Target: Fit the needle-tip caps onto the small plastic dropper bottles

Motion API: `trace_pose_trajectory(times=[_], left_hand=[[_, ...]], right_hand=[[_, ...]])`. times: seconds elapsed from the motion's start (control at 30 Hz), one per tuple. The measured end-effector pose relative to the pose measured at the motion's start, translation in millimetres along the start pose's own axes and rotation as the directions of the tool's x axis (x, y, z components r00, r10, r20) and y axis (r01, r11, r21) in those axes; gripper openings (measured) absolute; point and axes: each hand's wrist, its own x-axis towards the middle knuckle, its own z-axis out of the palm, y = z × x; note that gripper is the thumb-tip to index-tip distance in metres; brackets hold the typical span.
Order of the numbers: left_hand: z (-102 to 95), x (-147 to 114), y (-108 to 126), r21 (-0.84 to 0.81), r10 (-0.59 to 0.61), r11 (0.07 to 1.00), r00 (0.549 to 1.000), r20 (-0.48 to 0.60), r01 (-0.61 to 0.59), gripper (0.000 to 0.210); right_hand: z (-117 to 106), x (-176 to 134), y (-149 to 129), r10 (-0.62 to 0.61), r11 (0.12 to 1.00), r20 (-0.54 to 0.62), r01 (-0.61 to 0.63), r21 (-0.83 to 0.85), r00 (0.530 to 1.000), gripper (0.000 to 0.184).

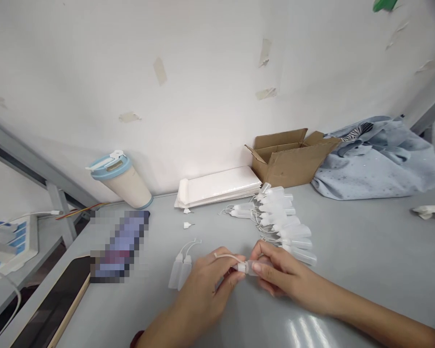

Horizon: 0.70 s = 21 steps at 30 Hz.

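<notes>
Between my hands is a small translucent squeeze bottle (pixel 253 267) with a white cap and a thin strap. My left hand (pixel 217 278) pinches the white cap (pixel 242 267), and the strap lies over its fingers. My right hand (pixel 279 270) is closed around the bottle's body, hiding much of it. Two similar bottles (pixel 180 270) lie just left of my left hand, one partly behind it. A pile of several more capped bottles (pixel 281 217) lies beyond my right hand. Two small white needle tips (pixel 187 225) rest on the table farther back.
A stack of white padded envelopes (pixel 217 186) and an open cardboard box (pixel 293 162) stand along the wall. To their right sits a blue fabric bag (pixel 380 164). On the left are a cup with a blue lid (pixel 125 181), a phone (pixel 54 304) and a power strip (pixel 20 241).
</notes>
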Motion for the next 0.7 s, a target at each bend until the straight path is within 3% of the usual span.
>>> trace_pose_trajectory(times=[0.1, 0.27, 0.33, 0.43, 0.5, 0.53, 0.6, 0.7], left_hand=[[0.4, -1, 0, 0.006, 0.046, 0.999, 0.998, -0.039, -0.046, 0.021], [-2.3, 1, 8, -0.054, -0.139, 0.989, 0.99, 0.04, 0.141, 0.039], [-1.0, -1, 8, 0.02, -0.139, 0.99, 0.988, 0.061, 0.138, 0.042], [3.5, -4, 2, 0.245, 0.141, 0.959, 0.99, 0.023, -0.142, 0.028], [6.7, -7, -2, 0.389, 0.348, 0.863, 0.937, 0.006, -0.323, 0.021], [8.0, -8, -3, 0.419, 0.397, 0.834, 0.918, -0.001, -0.36, 0.022], [9.6, -8, -3, 0.374, 0.369, 0.866, 0.929, -0.028, -0.333, 0.021], [9.3, -7, 3, 0.168, 0.151, 0.975, 0.988, -0.036, -0.143, 0.015]], right_hand=[[0, 1, 1, 0.004, 0.996, 0.008, -0.005, 0.087, 1.0, 0.03], [1, -2, -4, -0.028, 1.0, -0.023, 0.028, 0.001, 0.999, 0.033], [1, -2, -4, -0.027, 1.0, -0.018, 0.027, 0.007, 0.999, 0.033], [-1, -1, 1, -0.024, 0.995, 0.016, 0.023, 0.096, 1.0, 0.035], [-3, 0, 6, -0.007, 0.986, 0.037, 0.0, 0.164, 0.999, 0.037], [-3, 1, 8, 0.007, 0.981, 0.05, -0.017, 0.191, 0.999, 0.038], [-4, 2, 9, 0.032, 0.973, 0.07, -0.047, 0.225, 0.997, 0.04], [-3, 2, 6, 0.028, 0.979, 0.055, -0.039, 0.198, 0.998, 0.039]])
